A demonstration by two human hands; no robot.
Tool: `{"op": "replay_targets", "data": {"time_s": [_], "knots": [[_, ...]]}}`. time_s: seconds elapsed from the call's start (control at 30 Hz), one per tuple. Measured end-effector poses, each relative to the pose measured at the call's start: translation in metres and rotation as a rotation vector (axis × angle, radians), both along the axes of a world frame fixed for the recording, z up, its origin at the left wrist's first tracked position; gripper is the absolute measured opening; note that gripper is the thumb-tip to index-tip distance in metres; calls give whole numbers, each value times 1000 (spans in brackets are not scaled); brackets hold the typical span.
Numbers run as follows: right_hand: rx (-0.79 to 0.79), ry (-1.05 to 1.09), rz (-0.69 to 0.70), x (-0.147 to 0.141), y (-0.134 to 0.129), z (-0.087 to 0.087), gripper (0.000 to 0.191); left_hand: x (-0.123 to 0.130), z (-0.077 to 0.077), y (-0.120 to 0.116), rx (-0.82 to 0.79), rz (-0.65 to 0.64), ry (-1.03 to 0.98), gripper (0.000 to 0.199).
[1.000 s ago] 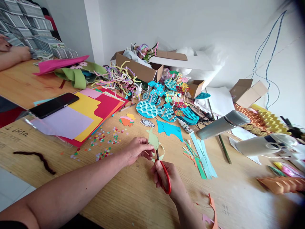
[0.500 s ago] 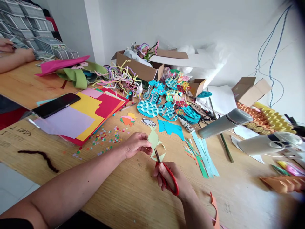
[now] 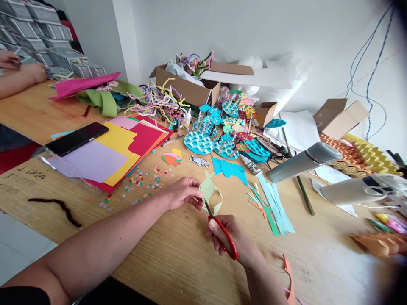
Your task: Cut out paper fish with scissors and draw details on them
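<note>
Between the thumb and fingers of my left hand is a pale green paper fish, its tail pointing away from me. A thin curl of the same paper hangs off its right side. My right hand grips red-handled scissors, whose blades meet the paper near the fish's lower edge. Beyond my hands lie a fish drawing cutout, orange, pink and yellow paper cutouts and blue paper scraps.
Coloured paper sheets with a black phone lie left, near scattered confetti. Pipe cleaners, wavy blue fish crafts and a cardboard box are behind. A grey flask lies right. Another person's hands are far left.
The scissors' handles have drawn closer together at the paper. The fish has tilted and shifted slightly right in my left hand. The whole view has shifted a little.
</note>
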State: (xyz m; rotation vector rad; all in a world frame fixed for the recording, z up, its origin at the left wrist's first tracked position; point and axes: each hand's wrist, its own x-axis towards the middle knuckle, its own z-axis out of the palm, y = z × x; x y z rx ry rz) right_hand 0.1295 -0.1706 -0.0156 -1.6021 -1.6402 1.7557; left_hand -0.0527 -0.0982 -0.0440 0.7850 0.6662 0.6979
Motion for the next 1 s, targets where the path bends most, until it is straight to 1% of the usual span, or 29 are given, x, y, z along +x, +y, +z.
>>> {"op": "replay_targets", "data": {"time_s": [0.37, 1.0], "knots": [[-3, 30, -11, 0, 0, -4, 61, 1, 1, 0, -2, 13, 11, 23], [-14, 40, 6, -1, -1, -1, 57, 1, 0, -1, -2, -13, 1, 23]]}}
